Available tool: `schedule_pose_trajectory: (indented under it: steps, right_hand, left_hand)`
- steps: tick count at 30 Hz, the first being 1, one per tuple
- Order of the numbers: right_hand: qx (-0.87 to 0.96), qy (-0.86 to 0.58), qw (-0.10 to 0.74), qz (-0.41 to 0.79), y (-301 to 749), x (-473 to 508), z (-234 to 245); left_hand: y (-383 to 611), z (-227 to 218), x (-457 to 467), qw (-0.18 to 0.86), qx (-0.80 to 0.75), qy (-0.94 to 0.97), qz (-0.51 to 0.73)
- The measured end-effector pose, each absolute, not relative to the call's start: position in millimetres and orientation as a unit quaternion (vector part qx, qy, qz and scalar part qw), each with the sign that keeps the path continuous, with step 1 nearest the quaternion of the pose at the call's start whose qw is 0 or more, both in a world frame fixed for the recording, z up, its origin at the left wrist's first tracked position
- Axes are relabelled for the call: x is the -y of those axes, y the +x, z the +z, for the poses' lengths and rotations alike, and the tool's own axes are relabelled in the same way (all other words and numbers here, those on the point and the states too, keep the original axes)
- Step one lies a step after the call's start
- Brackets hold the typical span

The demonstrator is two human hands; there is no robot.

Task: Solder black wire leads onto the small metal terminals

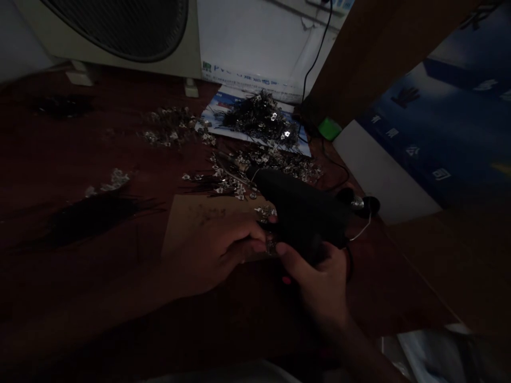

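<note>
My right hand (315,282) is shut around the grip of a black hot glue gun (299,207), with its nozzle pointing up and left over the table. My left hand (211,250) comes in from the left, just below the gun. Its fingertips pinch a small shiny metal part (271,244), partly hidden by my fingers. Under this hand lies a brown cardboard sheet (199,226). Several loose heaps of small metal parts with thin dark wires lie just beyond the nozzle (275,165), on a printed paper sheet (255,119), and at the far left (171,127).
A dark bundle of wires (91,215) lies on the dark red table (59,154) at left. A large fan housing (120,26) stands at the back. A black cable (315,58) and green object (329,128) sit back right, beside a brown board (379,58).
</note>
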State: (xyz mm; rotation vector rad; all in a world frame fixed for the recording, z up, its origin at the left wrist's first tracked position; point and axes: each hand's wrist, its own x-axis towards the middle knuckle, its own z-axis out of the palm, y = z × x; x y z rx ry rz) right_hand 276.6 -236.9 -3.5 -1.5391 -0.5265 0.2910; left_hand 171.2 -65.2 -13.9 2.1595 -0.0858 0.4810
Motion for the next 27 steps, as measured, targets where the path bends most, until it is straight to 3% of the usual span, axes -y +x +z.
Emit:
schedule_pose_trajectory:
  steps: [7, 15, 22, 27]
  right_hand:
    - [0.257, -0.664, 0.685, 0.151, 276, 238, -6]
    - [0.309, -0.701, 0.642, 0.022, 272, 241, -20]
    - [0.337, -0.707, 0.621, -0.019, 271, 243, -25]
    - [0.31, -0.704, 0.639, -0.012, 271, 243, -22]
  left_hand:
    - [171, -18, 70, 0.346, 0.046, 0.892, 0.288]
    - [166, -14, 77, 0.125, 0.075, 0.919, 0.367]
    - [165, -7, 75, 0.066, 0.115, 0.913, 0.384]
    - [167, -12, 74, 0.085, 0.101, 0.917, 0.377]
